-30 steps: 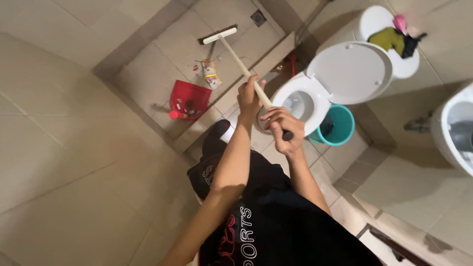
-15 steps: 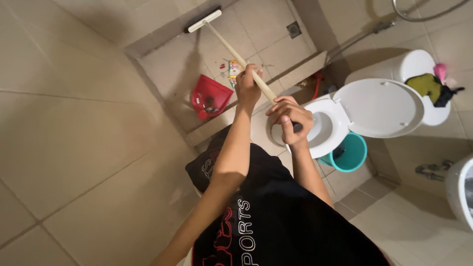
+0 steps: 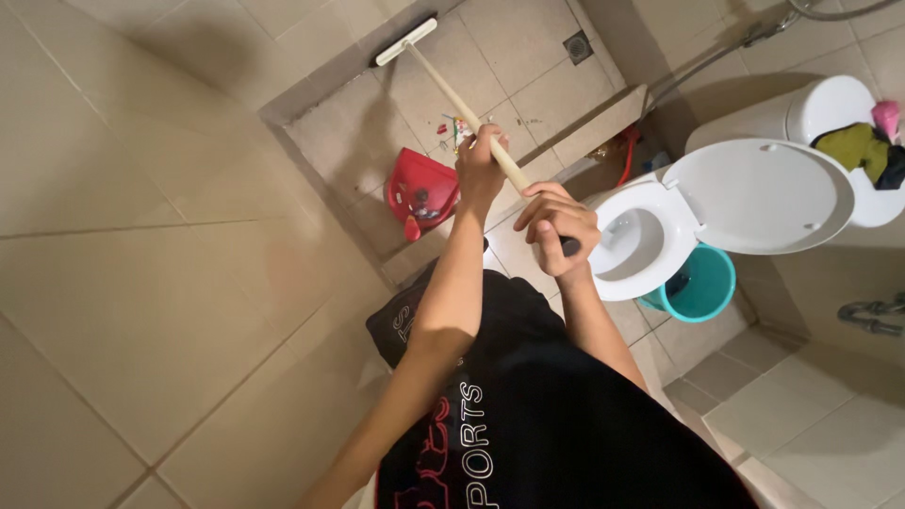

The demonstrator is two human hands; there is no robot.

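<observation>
Both my hands grip a long broom (image 3: 443, 81) with a pale wooden handle. My left hand (image 3: 481, 168) holds the shaft midway; my right hand (image 3: 556, 226) closes over the dark top end. The white broom head (image 3: 405, 41) rests on the tiled floor of the sunken shower area, against the far wall. A red dustpan (image 3: 422, 191) lies on that floor just left of my left hand, with small scraps of litter (image 3: 459, 129) beside the shaft.
A raised tile kerb (image 3: 603, 118) borders the shower area. A white toilet (image 3: 646, 240) with lid up stands to the right, cloths on its tank (image 3: 853, 146). A teal bucket (image 3: 705, 283) sits beside it. A floor drain (image 3: 577, 44) is far back.
The broom head has swung from the middle of the shower floor to its far wall. The view shifted, so the toilet and bucket moved in frame. Both hands kept their grip.
</observation>
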